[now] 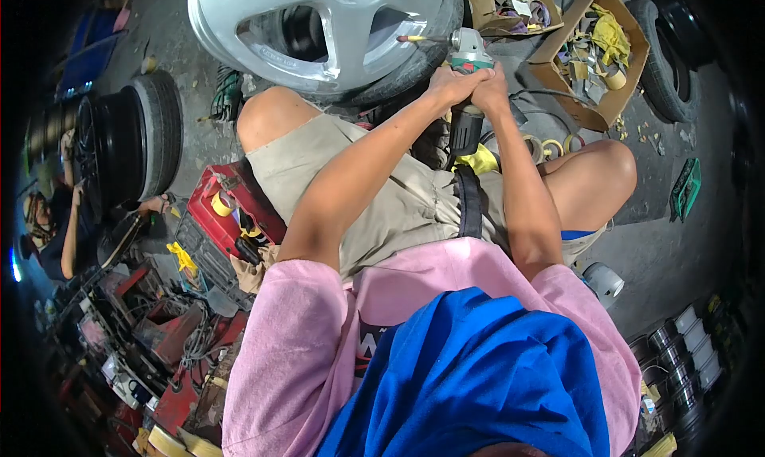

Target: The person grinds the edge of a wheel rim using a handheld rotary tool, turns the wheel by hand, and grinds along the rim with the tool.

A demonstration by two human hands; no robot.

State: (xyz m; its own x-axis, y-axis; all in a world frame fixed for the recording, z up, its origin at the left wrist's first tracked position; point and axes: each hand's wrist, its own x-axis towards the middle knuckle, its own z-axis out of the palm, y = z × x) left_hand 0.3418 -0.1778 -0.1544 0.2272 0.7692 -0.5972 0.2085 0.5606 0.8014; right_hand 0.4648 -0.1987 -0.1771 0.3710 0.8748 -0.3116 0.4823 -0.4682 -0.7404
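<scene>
My left hand (454, 86) and my right hand (491, 89) are close together, both closed around the body of an angle grinder (465, 130). Its silver head points away from me, and a thin disc (422, 39) shows edge-on at its left side. The disc is in front of a silver alloy wheel rim (351, 66) with wide spokes; whether it touches the metal I cannot tell. The rim lies on a black tire (454, 27) between my spread knees. My fingers partly hide the grinder's green and black casing.
Two cardboard boxes (544, 58) of abrasive scraps and yellow cloth stand at the upper right. A red toolbox (209, 218) sits by my left thigh. Tape rolls (552, 148) and a cable lie near my right knee. Another person (56, 218) is beside tires at the far left.
</scene>
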